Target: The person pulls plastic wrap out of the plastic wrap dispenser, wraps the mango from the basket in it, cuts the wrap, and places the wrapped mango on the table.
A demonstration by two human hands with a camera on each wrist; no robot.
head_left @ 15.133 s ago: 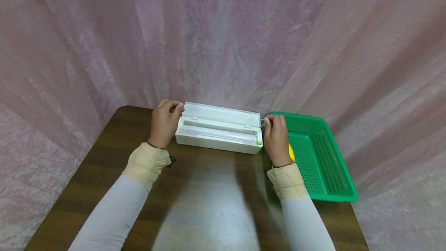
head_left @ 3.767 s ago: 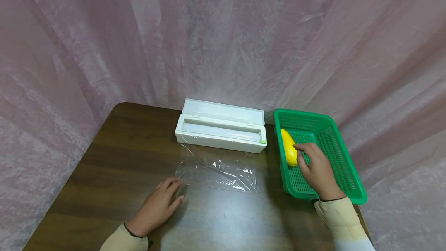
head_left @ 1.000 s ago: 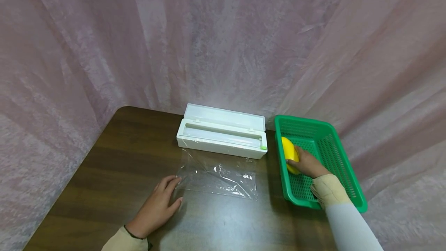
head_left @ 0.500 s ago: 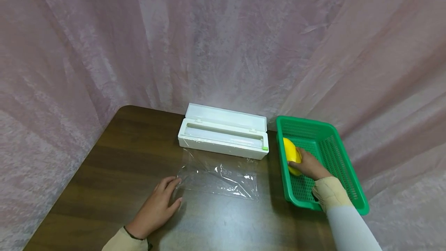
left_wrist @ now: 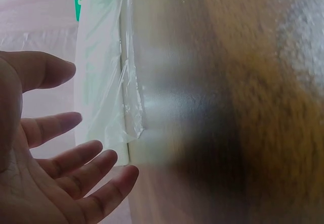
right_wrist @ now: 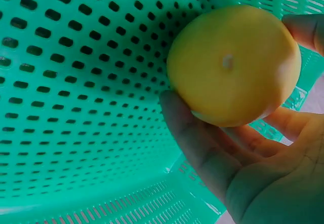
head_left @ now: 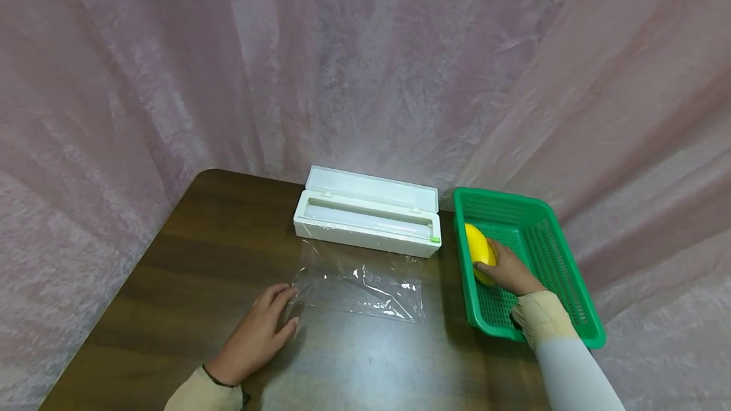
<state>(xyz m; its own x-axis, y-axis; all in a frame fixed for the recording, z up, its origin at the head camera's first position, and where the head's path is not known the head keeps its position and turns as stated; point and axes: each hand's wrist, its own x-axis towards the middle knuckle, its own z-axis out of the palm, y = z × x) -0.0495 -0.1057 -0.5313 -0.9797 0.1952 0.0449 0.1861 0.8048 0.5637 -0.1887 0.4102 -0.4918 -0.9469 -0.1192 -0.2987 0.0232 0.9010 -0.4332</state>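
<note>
In the head view, my right hand [head_left: 511,269] reaches into a green basket [head_left: 471,309] and grips a smooth yellow mango-shaped fruit [head_left: 478,245]. The right wrist view shows the rounded end of this fruit [right_wrist: 228,77], with thumb and fingers curled around its sides, close to the basket's perforated wall. My left hand [head_left: 251,335] lies at the left edge of a sheet of clear cling film [head_left: 360,290], fingers relaxed and spread. The film runs out from a white wrap dispenser box [head_left: 365,243] with its lid raised; the roll shows inside.
A brown wooden table [head_left: 171,290] carries everything. The basket stands at its right side, to the right of the dispenser. A green slider piece [head_left: 435,240] sits at the box's right end. A pink curtain [head_left: 354,68] hangs behind the table.
Earlier both hands were at the dispenser's lid; since then film was drawn out over the table. My right hand moved into the basket and took hold of the fruit. The last second shows little motion.
</note>
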